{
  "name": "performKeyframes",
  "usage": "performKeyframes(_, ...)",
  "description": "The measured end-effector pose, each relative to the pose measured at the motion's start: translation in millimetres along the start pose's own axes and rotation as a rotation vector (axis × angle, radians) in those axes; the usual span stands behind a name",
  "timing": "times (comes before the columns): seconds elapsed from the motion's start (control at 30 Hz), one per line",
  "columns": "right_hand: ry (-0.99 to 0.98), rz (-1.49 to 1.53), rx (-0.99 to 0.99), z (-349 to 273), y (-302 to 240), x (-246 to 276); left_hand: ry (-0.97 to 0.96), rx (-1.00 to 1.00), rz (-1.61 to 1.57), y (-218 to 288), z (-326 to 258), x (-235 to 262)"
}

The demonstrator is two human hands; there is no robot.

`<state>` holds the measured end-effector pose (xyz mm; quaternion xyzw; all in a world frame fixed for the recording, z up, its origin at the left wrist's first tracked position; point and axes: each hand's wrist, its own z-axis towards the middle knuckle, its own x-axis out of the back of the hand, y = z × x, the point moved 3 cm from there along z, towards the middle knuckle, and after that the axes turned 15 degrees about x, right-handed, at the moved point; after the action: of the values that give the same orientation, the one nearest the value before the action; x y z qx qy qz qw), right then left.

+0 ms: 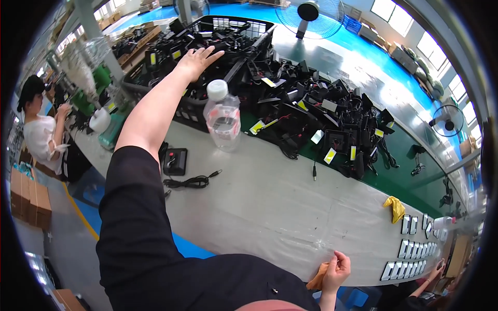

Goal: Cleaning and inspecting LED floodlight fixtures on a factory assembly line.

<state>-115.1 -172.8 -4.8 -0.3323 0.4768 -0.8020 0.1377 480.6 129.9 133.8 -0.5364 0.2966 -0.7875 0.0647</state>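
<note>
My left hand [198,61] stretches out over a black plastic basket [193,115], its fingers spread above a heap of black devices and cables. It grips nothing that I can see. Low on the right, near the table's front edge, my right hand [337,270] is closed, with an orange-brown cloth [316,278] bunched against its fingers. A clear plastic bottle with a white cap [223,122] stands beside the basket. Left of it on the table lie a square black device [175,161] and a coiled black cable [194,182].
A pile of black devices with yellow-and-white pieces [316,114] covers the green surface [415,181] beyond the table. A yellow cloth [396,208] and rows of small flat parts [410,250] lie at right. A co-worker [44,129] sits at left; another's hand [438,269] shows at right. Fans [308,13] stand behind.
</note>
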Motion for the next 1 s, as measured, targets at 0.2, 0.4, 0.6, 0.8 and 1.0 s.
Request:
performKeyframes(0.2,-0.029,-0.157,0.047,2,-3,-5,-0.028,0.023,-0.502,5,28,-22)
performKeyframes(0.4,-0.018,-0.201,0.072,4,-7,-9,-0.025,0.013,-0.492,8,28,-30)
performKeyframes(0.6,-0.045,-0.224,0.082,5,-13,-10,-0.035,-0.095,-0.323,27,24,-15)
performKeyframes(0.8,-0.004,-0.236,0.132,10,-17,-11,0.279,0.08,-0.459,-3,23,-16)
performKeyframes(1.0,-0.013,-0.211,0.172,9,-15,-10,0.438,0.108,-0.652,-21,17,-2)
